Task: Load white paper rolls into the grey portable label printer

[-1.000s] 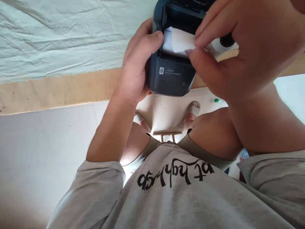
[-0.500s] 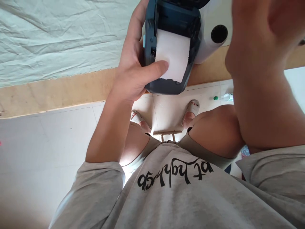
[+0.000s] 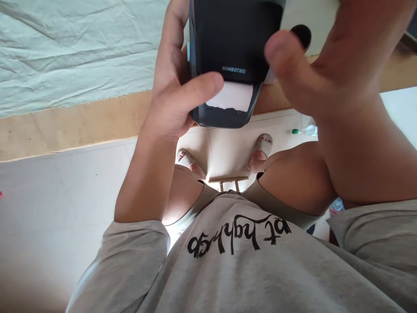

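Observation:
A dark label printer (image 3: 239, 39) marked NIIMBOT is at the top centre, its black lid down. White label paper (image 3: 233, 96) sticks out below the lid, with an uneven lower edge. My left hand (image 3: 176, 82) is closed around the printer's left side, its thumb lying across the paper just under the lid. At the printer's right edge is my right hand (image 3: 325, 74), with its thumb stretched out against or just over the lid. The other fingers of that hand are cut off at the top or hidden, and it looks open.
A pale green cloth (image 3: 78, 52) covers the table, whose wooden edge (image 3: 74, 119) runs across the view. Behind my right thumb shows the dark hollow end of a white roll (image 3: 302, 37). On the floor lies a clear bottle with a green cap (image 3: 295, 131).
The printer's lid has gone from raised to down, covering most of the paper. My right hand has come left and down to the printer's edge. The printer has shifted slightly left.

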The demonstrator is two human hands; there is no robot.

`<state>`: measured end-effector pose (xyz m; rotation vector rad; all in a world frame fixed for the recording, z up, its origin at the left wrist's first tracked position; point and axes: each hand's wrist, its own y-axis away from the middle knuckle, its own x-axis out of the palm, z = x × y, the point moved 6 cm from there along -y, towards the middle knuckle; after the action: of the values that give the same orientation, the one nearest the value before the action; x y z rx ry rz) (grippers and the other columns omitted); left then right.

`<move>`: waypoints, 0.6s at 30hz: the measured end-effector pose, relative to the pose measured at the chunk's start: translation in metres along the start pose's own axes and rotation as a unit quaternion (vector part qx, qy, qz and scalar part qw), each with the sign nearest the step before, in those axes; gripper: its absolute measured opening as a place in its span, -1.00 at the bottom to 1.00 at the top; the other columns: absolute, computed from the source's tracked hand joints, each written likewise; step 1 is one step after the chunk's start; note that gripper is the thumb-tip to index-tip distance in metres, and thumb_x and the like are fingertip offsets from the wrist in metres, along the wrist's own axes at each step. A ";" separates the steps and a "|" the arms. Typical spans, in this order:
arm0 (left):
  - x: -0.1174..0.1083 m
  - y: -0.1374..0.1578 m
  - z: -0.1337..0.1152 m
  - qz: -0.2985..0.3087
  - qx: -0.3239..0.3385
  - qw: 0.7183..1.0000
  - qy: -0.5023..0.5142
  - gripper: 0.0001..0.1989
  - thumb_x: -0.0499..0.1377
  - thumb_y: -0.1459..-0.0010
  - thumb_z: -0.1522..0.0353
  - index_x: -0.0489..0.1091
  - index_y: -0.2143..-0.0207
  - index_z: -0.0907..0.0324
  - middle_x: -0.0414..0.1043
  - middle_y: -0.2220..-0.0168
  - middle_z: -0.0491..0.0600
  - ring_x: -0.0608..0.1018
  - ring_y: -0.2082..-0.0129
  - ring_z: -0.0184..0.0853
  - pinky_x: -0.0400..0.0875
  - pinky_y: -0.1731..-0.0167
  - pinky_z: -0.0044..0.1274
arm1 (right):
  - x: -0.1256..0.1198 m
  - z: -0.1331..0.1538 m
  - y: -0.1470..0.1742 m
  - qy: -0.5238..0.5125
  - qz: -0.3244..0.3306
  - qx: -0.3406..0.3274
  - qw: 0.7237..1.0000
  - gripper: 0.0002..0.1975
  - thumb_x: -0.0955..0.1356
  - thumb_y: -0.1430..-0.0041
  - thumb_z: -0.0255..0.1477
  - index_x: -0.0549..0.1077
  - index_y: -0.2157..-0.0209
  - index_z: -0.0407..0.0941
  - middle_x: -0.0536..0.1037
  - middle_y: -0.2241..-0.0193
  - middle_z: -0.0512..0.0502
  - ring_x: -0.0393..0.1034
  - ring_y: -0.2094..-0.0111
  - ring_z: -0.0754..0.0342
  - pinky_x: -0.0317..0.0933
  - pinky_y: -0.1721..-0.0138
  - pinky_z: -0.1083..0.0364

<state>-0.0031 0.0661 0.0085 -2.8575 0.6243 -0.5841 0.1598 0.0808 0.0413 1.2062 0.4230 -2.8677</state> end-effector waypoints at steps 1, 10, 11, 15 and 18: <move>0.000 0.000 0.001 -0.003 0.000 1.000 0.000 -0.50 0.22 0.20 0.37 0.11 0.16 0.11 0.27 0.19 -0.12 0.36 0.16 -0.46 0.32 0.21 -0.65 | 0.005 0.006 0.003 0.054 0.041 -0.090 0.994 0.04 -0.53 0.27 -0.44 0.24 0.10 -0.14 0.24 0.15 0.30 0.08 0.05 0.62 -0.04 -0.17 0.44; 0.000 0.005 -0.001 -0.064 -0.015 0.996 -0.053 -0.79 0.08 0.03 0.48 0.20 0.27 0.25 0.30 0.31 -0.06 0.40 0.29 -0.47 0.39 0.30 -0.64 | 0.014 0.002 0.006 0.142 0.112 -0.049 0.982 0.06 -0.53 0.40 -0.38 0.18 0.07 -0.09 0.09 0.02 0.41 -0.09 -0.11 0.58 -0.09 -0.02 0.56; -0.001 0.005 -0.001 -0.063 -0.005 0.997 -0.053 -0.78 0.09 0.04 0.48 0.21 0.27 0.25 0.30 0.31 -0.06 0.40 0.28 -0.47 0.40 0.27 -0.65 | 0.014 0.003 0.005 0.136 0.122 -0.029 0.983 0.08 -0.53 0.43 -0.38 0.22 0.13 -0.15 0.08 0.01 0.41 -0.10 -0.12 0.56 -0.07 0.07 0.59; -0.006 0.005 0.002 -0.090 0.024 0.994 -0.054 -0.74 0.10 0.06 0.51 0.21 0.24 0.25 0.28 0.28 -0.08 0.39 0.24 -0.47 0.40 0.19 -0.62 | 0.014 0.007 0.006 0.111 0.132 0.005 0.985 0.02 -0.52 0.43 -0.36 0.27 0.32 -0.25 0.05 -0.01 0.43 -0.12 -0.14 0.49 -0.11 0.29 0.65; -0.004 0.005 0.001 -0.139 0.002 0.990 -0.032 -0.73 0.04 0.04 0.56 0.20 0.22 0.27 0.26 0.32 -0.08 0.41 0.24 -0.42 0.39 0.18 -0.54 | 0.015 0.008 0.009 0.119 0.138 -0.019 0.983 -0.04 -0.49 0.37 -0.35 0.25 0.29 -0.21 0.03 -0.01 0.44 -0.12 -0.15 0.46 -0.12 0.33 0.65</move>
<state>-0.0076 0.0630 0.0046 -2.9679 0.2160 -0.5268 0.1449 0.0718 0.0343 1.4780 0.2837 -2.4837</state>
